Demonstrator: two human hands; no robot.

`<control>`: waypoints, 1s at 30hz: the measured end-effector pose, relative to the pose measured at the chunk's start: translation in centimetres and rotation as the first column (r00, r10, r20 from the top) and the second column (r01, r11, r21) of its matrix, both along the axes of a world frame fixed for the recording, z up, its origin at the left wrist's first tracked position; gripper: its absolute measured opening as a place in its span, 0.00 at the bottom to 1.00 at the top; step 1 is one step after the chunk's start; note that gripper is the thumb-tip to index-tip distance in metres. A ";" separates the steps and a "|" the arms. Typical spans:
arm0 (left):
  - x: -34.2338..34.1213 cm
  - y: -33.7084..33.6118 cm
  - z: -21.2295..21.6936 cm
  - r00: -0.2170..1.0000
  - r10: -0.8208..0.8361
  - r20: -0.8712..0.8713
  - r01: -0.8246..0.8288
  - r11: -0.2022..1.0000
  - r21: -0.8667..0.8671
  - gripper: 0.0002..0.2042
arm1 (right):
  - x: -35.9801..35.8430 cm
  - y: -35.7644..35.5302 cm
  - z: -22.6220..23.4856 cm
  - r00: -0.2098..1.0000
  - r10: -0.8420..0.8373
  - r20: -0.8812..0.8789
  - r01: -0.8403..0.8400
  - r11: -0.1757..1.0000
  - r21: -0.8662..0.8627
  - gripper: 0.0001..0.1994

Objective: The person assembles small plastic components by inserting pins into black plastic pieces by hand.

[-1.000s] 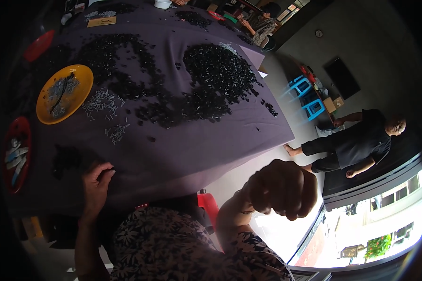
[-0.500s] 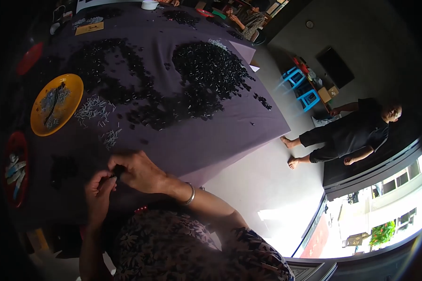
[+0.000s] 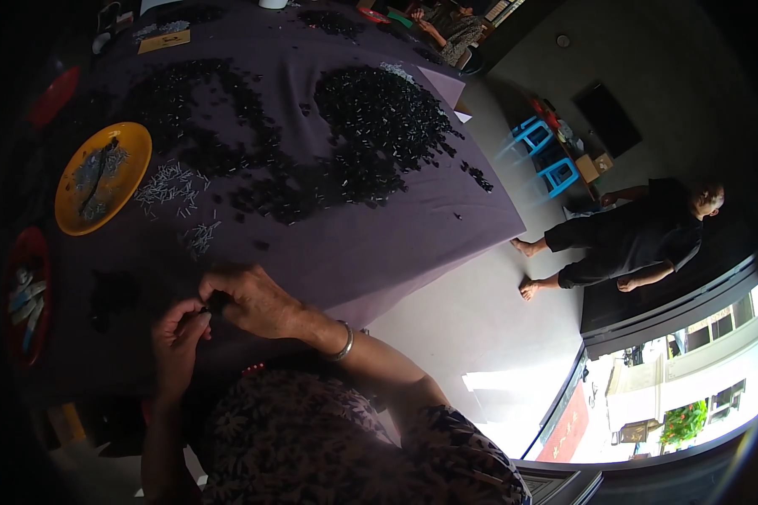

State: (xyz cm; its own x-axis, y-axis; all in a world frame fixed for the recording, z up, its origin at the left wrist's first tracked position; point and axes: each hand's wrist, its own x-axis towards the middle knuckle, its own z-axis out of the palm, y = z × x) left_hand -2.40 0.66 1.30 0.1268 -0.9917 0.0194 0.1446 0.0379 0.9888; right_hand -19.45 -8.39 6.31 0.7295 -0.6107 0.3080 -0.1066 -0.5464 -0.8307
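Both hands meet over the near edge of the purple-grey cloth on the table (image 3: 328,265). My right hand (image 3: 261,305), with a silver bangle at its wrist, is closed around a small black piece (image 3: 217,303). Thumb and fingers of my left hand (image 3: 177,337) pinch at the same piece from the left. Its exact shape is too dark and small to make out. Just beyond the hands lies a small heap of thin silver pins (image 3: 200,239). A larger scatter of pins (image 3: 173,189) lies farther off, beside an orange plate (image 3: 132,183) that holds more pins and a dark strand.
Many small black parts (image 3: 379,126) spread across the table's middle. At the left stands a red tray (image 3: 44,252) with several tools. A person in black (image 3: 632,236) stands on the floor at right, near blue stools (image 3: 557,177). Another person (image 3: 446,34) sits at the far end.
The view has shifted slightly. My hands stay together on the small black piece, with only slight finger movement. The standing person's pose is nearly the same.
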 end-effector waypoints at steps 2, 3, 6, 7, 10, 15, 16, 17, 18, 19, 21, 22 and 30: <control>-0.1 0.0 0.2 0.999 -0.026 0.022 0.026 0.999 0.029 0.06 | 0.1 0.0 -0.6 1.000 0.002 -0.002 -0.002 1.000 -0.026 0.17; 0.0 0.1 0.1 0.999 -0.027 0.023 0.026 0.999 0.032 0.06 | 0.2 0.1 -0.6 1.000 0.001 -0.001 -0.001 1.000 -0.022 0.17; 0.3 0.0 -0.4 0.998 -0.034 0.048 0.032 0.999 0.031 0.06 | 0.4 0.2 -0.5 0.999 0.033 -0.042 -0.033 0.999 0.009 0.16; 0.4 0.1 -0.4 0.999 -0.033 0.024 0.032 0.999 0.036 0.06 | 0.4 0.2 -0.6 0.999 0.037 -0.028 -0.036 0.999 0.002 0.16; 0.4 0.0 -0.7 0.999 -0.021 0.034 0.020 0.999 0.046 0.07 | 0.6 0.3 -0.5 0.999 0.029 -0.034 -0.030 0.999 -0.025 0.16; 0.4 0.1 -0.6 0.999 -0.010 0.038 0.008 0.999 0.050 0.08 | 0.9 0.8 -1.0 1.000 -0.017 0.019 0.020 0.983 -0.182 0.17; 0.4 0.0 -0.7 1.000 0.005 0.021 -0.006 0.999 0.047 0.08 | 1.0 1.0 -0.7 0.999 -0.013 0.037 0.018 0.989 -0.145 0.17; 0.5 0.0 -0.8 1.000 0.019 0.004 -0.019 0.999 0.044 0.08 | 1.1 1.1 -0.6 0.998 -0.009 0.055 0.015 0.994 -0.109 0.17; 0.4 0.1 -0.7 1.000 0.021 0.007 -0.022 0.999 0.043 0.08 | 1.1 1.1 -0.8 0.998 -0.007 0.057 0.013 0.994 -0.110 0.17; 0.4 0.1 -0.7 0.999 0.028 0.027 -0.029 0.999 0.042 0.08 | 1.2 1.1 -1.4 0.998 -0.035 0.043 0.042 0.983 -0.179 0.17; 0.5 0.2 -0.9 0.998 0.034 0.047 -0.036 0.998 0.042 0.08 | 1.3 1.0 -1.7 0.997 -0.066 0.030 0.071 0.967 -0.246 0.17; 0.7 0.2 -1.1 0.999 0.024 0.027 -0.025 0.999 0.035 0.07 | 1.4 0.9 -1.6 0.998 -0.033 0.044 0.043 0.971 -0.236 0.16; 1.4 -0.1 -1.4 0.995 -0.025 0.100 0.018 0.997 0.072 0.06 | 1.2 0.5 -4.0 0.963 -0.097 -0.251 -0.069 0.812 -0.579 0.12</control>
State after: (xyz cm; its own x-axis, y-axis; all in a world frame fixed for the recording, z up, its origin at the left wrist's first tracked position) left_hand -1.05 0.61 -0.10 0.1063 -0.9936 -0.0390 0.0442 -0.0344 0.9984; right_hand -18.26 -7.92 2.33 0.8248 -0.3894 0.4099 -0.2806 -0.9114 -0.3012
